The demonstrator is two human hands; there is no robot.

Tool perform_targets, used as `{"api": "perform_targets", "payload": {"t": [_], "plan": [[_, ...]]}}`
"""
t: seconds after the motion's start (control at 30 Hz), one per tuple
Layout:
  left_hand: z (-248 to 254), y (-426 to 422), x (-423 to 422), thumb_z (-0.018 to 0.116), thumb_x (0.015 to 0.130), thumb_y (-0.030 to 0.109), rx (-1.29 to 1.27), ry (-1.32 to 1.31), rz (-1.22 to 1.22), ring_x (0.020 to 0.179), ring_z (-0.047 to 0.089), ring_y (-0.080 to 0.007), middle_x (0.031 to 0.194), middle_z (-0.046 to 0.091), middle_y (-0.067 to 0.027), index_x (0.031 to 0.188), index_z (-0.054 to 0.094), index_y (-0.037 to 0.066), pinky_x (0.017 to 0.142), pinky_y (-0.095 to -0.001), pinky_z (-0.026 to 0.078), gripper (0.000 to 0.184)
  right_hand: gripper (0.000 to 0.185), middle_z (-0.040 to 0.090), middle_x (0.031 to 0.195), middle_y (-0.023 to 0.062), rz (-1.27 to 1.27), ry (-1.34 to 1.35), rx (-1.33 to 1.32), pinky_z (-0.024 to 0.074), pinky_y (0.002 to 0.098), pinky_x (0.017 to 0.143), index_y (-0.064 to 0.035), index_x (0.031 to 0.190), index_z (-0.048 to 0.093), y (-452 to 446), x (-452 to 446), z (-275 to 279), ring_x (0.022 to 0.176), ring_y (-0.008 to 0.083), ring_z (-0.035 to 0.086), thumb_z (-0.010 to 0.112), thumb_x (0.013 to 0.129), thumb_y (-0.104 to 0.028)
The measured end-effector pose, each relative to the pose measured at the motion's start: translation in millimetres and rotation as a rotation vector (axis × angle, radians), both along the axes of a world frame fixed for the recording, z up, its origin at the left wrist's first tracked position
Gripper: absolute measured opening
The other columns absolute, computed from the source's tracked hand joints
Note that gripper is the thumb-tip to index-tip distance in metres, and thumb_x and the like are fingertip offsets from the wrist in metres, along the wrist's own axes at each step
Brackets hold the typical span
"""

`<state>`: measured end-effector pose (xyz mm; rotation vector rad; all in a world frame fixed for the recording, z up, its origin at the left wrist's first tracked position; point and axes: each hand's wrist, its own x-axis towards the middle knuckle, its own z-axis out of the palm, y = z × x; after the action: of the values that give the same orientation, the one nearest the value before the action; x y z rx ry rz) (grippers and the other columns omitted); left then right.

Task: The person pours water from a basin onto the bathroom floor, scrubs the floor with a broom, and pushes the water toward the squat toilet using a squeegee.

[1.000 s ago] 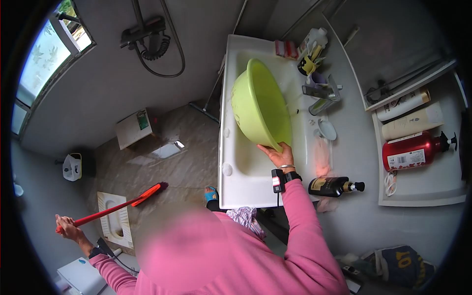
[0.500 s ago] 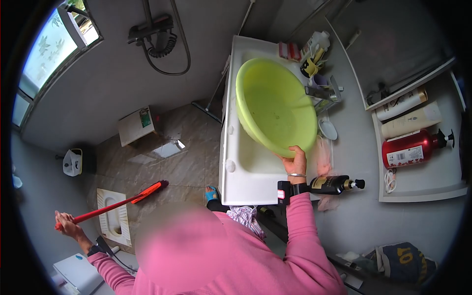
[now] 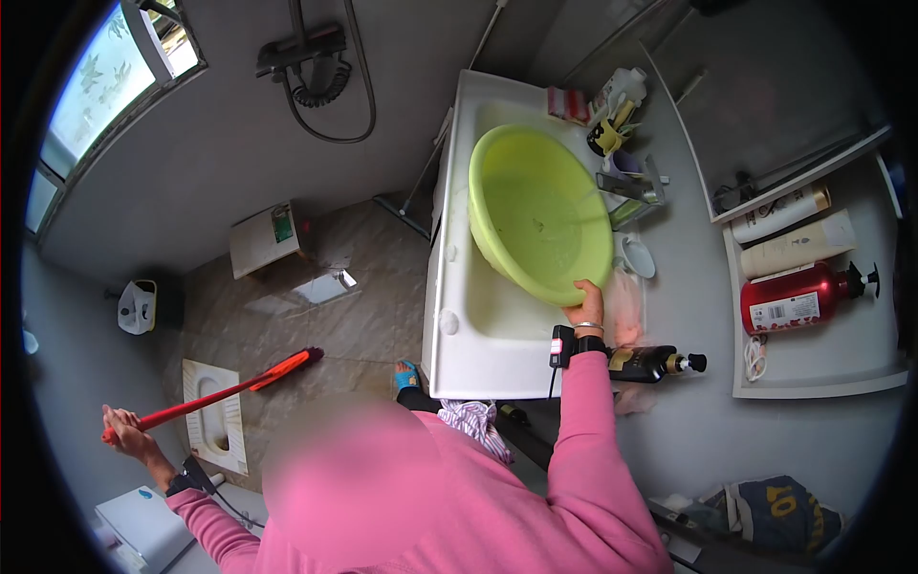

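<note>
My left hand (image 3: pixel 129 435) is wrapped round the end of a red broom (image 3: pixel 206 401). The broom slants across a squat toilet (image 3: pixel 229 421), its orange head and dark bristles out over the tiled floor. At the sink, my right hand (image 3: pixel 586 304) grips the near rim of a large yellow-green basin (image 3: pixel 516 206). The basin sits tilted in the white sink (image 3: pixel 488 368), with what looks like a little clear water at its bottom. The tap (image 3: pixel 631 184) reaches over the basin's right rim.
A black pump bottle (image 3: pixel 641 364) lies by my right wrist. Cups with brushes (image 3: pixel 612 134) stand behind the tap. An open cabinet at right holds a red pump bottle (image 3: pixel 789 298) and tubes. A small stool (image 3: pixel 263 244), a bin (image 3: pixel 143 308) and a squeegee (image 3: pixel 402 218) are at left.
The basin has shifted slightly away from the sink's left edge, and my right hand has moved a little right with its rim. My left hand and the broom have shifted slightly left.
</note>
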<state>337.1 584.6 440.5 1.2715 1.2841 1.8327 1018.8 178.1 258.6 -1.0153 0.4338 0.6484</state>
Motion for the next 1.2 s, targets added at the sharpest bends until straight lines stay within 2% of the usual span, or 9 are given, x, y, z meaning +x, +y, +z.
{"api": "perform_targets", "payload": {"t": [0.1,0.5,0.63,0.7,0.77,0.83,1.0,1.1,1.2], "plan": [[-3.0,2.0,-5.3,0.046,0.087,0.015,0.009,-0.013,-0.025,0.037,0.023,-0.0036,0.048,0.030,0.0042,0.058,0.038,0.011,0.035,-0.0189,0.022,0.031,0.030,0.052,0.091,0.0099,-0.009,-0.004,0.008,0.0454,0.0436,0.067,-0.0064,0.097,0.047,9.5,-9.7,25.2,0.084,0.0257,0.053,0.055,0.068,-0.009],[-1.0,2.7,-0.3,0.047,0.087,0.015,-0.007,-0.029,-0.010,0.037,0.023,-0.0038,0.047,0.030,0.0038,0.057,0.037,0.011,0.035,-0.0189,0.023,0.032,0.050,0.040,0.114,0.0193,-0.045,0.012,0.055,0.0362,0.0543,0.086,-0.0039,0.116,0.035,12.7,-19.5,55.3,0.106,0.0370,0.041,0.054,0.071,-0.019],[-2.7,2.0,-5.7,0.047,0.087,0.015,-0.020,-0.022,0.004,0.038,0.024,-0.0038,0.047,0.030,0.0038,0.057,0.037,0.011,0.036,-0.0189,0.023,0.032,0.023,0.051,0.068,0.0109,-0.258,-0.188,-0.493,0.0426,0.0376,0.058,0.0028,0.079,0.050,0.1,-33.0,60.5,0.061,0.0240,0.050,0.058,0.068,-0.015],[-1.7,1.9,-8.9,0.048,0.086,0.015,-0.001,-0.043,0.030,0.039,0.025,-0.0041,0.048,0.030,0.0038,0.058,0.037,0.011,0.038,-0.0190,0.024,0.030,0.021,0.043,0.058,0.0111,-0.192,-0.981,-1.083,0.0410,0.0361,0.055,0.0043,0.068,0.042,-2.8,-40.1,73.1,0.053,0.0204,0.042,0.056,0.067,-0.011],[-0.7,7.9,-15.6,0.048,0.086,0.014,-0.006,-0.086,0.018,0.040,0.026,-0.0044,0.048,0.030,0.0037,0.058,0.037,0.011,0.038,-0.0191,0.024,0.031,0.021,0.045,0.060,0.0166,-0.278,-1.239,-1.014,0.0411,0.0354,0.058,0.0077,0.070,0.042,7.0,-31.3,94.9,0.054,0.0210,0.044,0.055,0.066,-0.008],[0.4,7.8,-16.1,0.049,0.086,0.014,-0.014,-0.126,0.013,0.040,0.026,-0.0047,0.048,0.030,0.0037,0.057,0.036,0.011,0.039,-0.0193,0.024,0.032,0.035,0.057,0.093,0.0181,0.018,-1.163,-0.996,0.0423,0.0277,0.070,0.0132,0.099,0.047,18.4,-29.5,136.7,0.079,0.0180,0.055,0.054,0.071,-0.006],[51.6,-8.5,-5.0,0.045,0.088,0.017,0.076,-0.119,-0.179,0.041,0.023,-0.0063,0.049,0.029,0.0021,0.056,0.033,0.010,0.038,-0.0207,0.021,0.035,0.053,0.044,0.117,0.0267,0.053,-1.157,-0.752,0.0362,0.0307,0.090,0.0120,0.119,0.034,32.7,4.4,165.9,0.107,0.0282,0.047,0.055,0.074,-0.005],[77.1,-24.1,-8.1,0.038,0.089,0.014,0.022,-0.186,-0.437,0.044,0.022,-0.0074,0.052,0.025,0.0026,0.059,0.033,0.009,0.039,-0.0218,0.018,0.032,0.053,0.047,0.114,0.0221,0.116,-1.025,-0.736,0.0424,0.0309,0.082,0.0103,0.120,0.036,24.1,37.9,163.7,0.101,0.0240,0.050,0.057,0.074,-0.006],[8.2,-22.4,32.3,0.038,0.082,0.004,0.116,0.210,-0.225,0.045,0.025,-0.0086,0.054,0.026,0.0010,0.072,0.037,0.003,0.041,-0.0239,0.023,0.010,0.052,0.053,0.089,0.0107,0.185,-0.859,-0.736,0.0502,0.0324,0.067,0.0069,0.118,0.039,21.7,82.7,151.9,0.076,0.0187,0.054,0.058,0.072,-0.007]]}}
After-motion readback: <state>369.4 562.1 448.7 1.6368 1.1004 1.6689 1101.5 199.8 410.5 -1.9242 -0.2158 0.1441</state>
